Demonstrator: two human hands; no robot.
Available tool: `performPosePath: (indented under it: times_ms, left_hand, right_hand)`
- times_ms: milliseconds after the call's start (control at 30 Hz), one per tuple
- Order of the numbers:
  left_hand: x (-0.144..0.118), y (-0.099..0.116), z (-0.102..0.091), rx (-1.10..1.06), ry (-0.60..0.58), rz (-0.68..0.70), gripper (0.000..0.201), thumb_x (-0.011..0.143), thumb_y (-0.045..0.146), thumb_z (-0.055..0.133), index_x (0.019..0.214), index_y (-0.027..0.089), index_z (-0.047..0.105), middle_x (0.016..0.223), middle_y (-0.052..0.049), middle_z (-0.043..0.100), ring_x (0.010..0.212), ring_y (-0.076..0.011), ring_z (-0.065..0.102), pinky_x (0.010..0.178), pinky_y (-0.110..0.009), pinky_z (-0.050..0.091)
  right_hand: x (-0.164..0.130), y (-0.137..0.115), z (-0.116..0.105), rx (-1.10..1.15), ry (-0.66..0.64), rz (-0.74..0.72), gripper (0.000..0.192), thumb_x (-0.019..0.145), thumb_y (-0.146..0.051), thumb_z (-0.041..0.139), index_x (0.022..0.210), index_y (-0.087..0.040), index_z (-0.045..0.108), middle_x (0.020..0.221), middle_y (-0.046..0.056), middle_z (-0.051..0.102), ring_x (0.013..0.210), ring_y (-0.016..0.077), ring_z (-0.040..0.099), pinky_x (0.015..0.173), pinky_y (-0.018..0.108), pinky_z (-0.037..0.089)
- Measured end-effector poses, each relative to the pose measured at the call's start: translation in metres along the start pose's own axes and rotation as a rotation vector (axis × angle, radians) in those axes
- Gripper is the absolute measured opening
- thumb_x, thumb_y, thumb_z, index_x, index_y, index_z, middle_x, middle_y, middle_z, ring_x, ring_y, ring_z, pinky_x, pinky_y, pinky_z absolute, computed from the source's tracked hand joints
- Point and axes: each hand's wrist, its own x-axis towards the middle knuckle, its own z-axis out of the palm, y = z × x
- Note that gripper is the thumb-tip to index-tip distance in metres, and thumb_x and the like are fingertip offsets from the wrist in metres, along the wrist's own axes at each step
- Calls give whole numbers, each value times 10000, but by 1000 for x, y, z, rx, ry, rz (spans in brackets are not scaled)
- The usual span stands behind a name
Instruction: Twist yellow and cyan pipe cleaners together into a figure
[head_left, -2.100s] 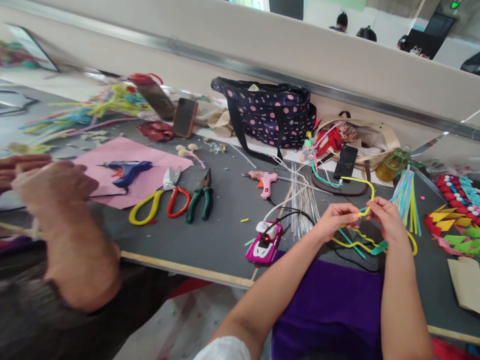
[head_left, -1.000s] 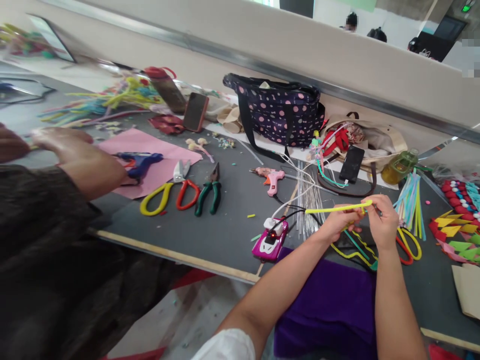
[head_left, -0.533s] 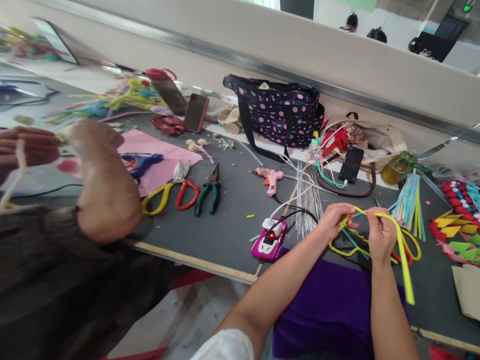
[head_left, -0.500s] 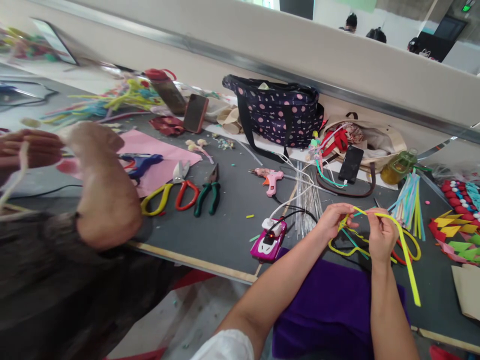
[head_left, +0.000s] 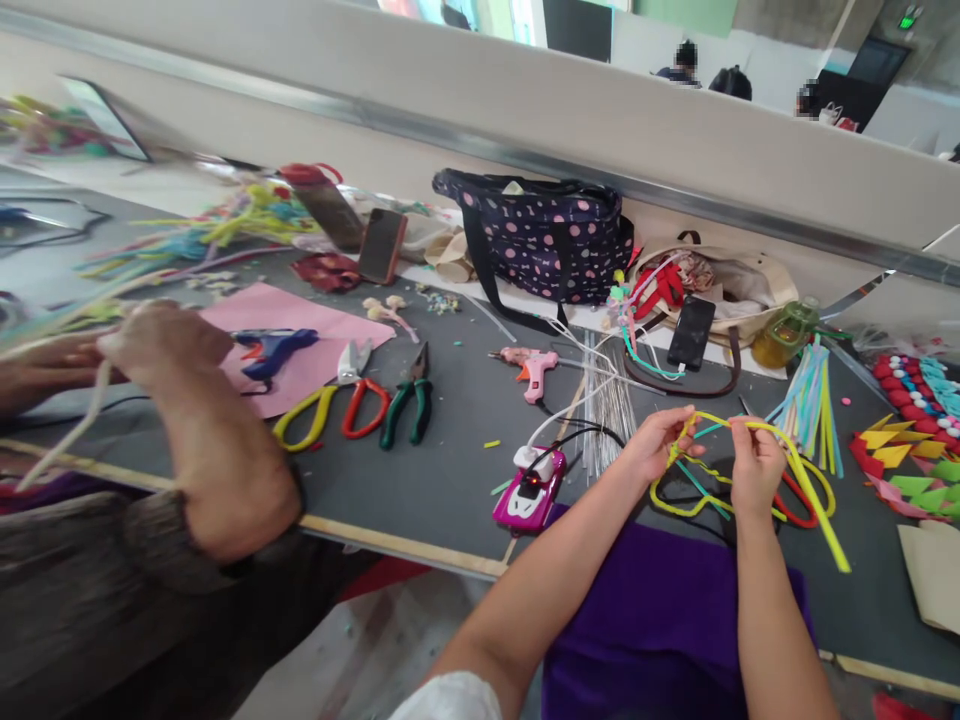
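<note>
Pinched in my left hand (head_left: 661, 443) is one end of a long yellow pipe cleaner (head_left: 829, 542). My right hand (head_left: 757, 466) grips it a short way along, and its free end hangs down to the right past my wrist. More bent yellow strands (head_left: 701, 503) and thin teal strips loop below my fingers; I cannot tell which are joined to the held piece. Scissors with red and yellow handles (head_left: 804, 518) lie partly hidden behind my right hand. A purple cloth (head_left: 660, 610) is under my forearms.
A pink glue gun (head_left: 535, 373), a purple power strip (head_left: 531, 490) with cables, wires (head_left: 611, 400) and pliers (head_left: 409, 400) lie to my left. A bundle of pastel pipe cleaners (head_left: 814, 405) is at right. A co-worker's arm (head_left: 217, 440) works at far left beside a blue glue gun (head_left: 277, 352).
My hands keep their hold on the yellow pipe cleaner, and its free end has swung slightly up and right. The co-worker's hands have shifted down and right. The view has tilted a little.
</note>
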Motion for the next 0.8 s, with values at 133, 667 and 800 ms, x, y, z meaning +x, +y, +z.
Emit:
performPosePath:
  times_ms: [133,667,800]
  left_hand:
    - [0,-1,-1,64,-10,31,119,702,200,685,695,107,610,551,48,509,379,-28,374,563,-266,536]
    - [-1,1,1,24,79,51,170,678,211,734,670,122,589,531,58,498,373,-18,349,475,-200,450]
    - [0,2,2,-2,135,-13,164,699,194,723,661,127,579,518,61,481,371,-17,367,465,-180,429]
  right_hand:
    - [0,-2,-1,-30,-47,-49,276,871,-405,563,771,-163,652,811,58,650,801,196,600,781,349,473]
    - [0,-18,-7,144,54,-23,178,840,-341,623,814,-182,700,723,23,650,704,168,599,693,319,465]
    - [11,-6,-15,563,305,177,167,791,-342,690,837,-181,694,694,-11,606,616,101,527,583,244,414]
